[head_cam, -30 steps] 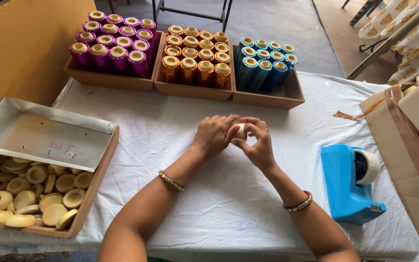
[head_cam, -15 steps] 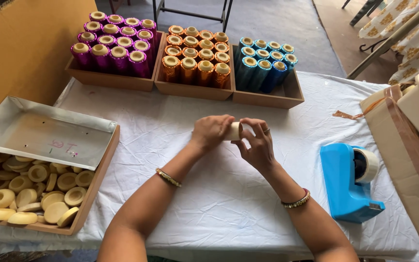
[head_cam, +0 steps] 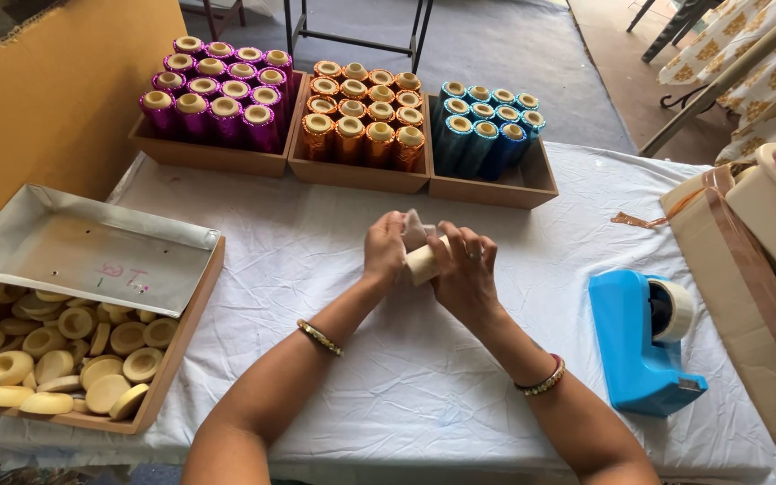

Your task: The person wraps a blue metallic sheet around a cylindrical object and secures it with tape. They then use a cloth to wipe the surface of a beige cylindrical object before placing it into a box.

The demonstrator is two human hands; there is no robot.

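My left hand [head_cam: 384, 251] and my right hand [head_cam: 465, 269] meet over the middle of the white-clothed table [head_cam: 316, 377]. Together they hold a short cream cylinder [head_cam: 423, 262], tilted, with a pale piece of wrapping [head_cam: 413, 228] sticking up behind it between the fingers. Both wrists wear bangles. The far end of the cylinder is hidden by my left fingers.
Three wooden trays at the back hold upright foil-wrapped rolls: purple [head_cam: 217, 90], orange [head_cam: 361, 103], blue [head_cam: 487, 117]. A wooden box of cream discs and rings [head_cam: 65, 350] with a grey lid [head_cam: 92, 247] sits left. A blue tape dispenser [head_cam: 644, 341] and cardboard boxes [head_cam: 747, 260] stand right.
My hands have turned the cream cylinder so it lies tilted between them, and the pale wrapping now stands up behind it. My hands stayed over the table's middle.
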